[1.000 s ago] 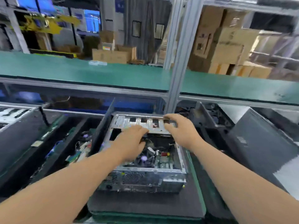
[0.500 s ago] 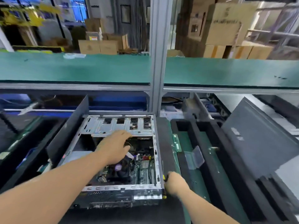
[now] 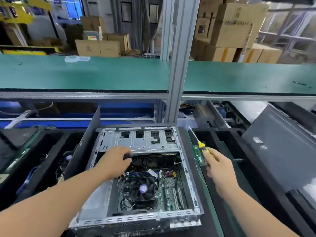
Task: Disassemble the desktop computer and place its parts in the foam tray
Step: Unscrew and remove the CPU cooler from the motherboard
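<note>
Computer point(image 3: 140, 170) open; left hand point(image 3: 113, 161) hides something dark (unclear).

Under my left hand point(image 3: 114, 161) I see the computer case point(image 3: 140, 218), bare sheet metal, dull silver, punched with slots along its rims. The drive bracket point(image 3: 136, 141) just past my fingers is the same pale metal, slightly brighter. Below my wrist the fan point(image 3: 143, 189) looks like matt black plastic. My right hand point(image 3: 217, 168) grips a screwdriver point(image 3: 202, 147) with a glossy yellow plastic handle and a thin shiny metal shaft. To the right of that hand the foam tray point(image 3: 227, 139) is matt black and soft-looking. Beyond both hands the shelf point(image 3: 85, 74) has a smooth matt green mat; behind it stand brown cardboard boxes point(image 3: 234, 24)
</note>
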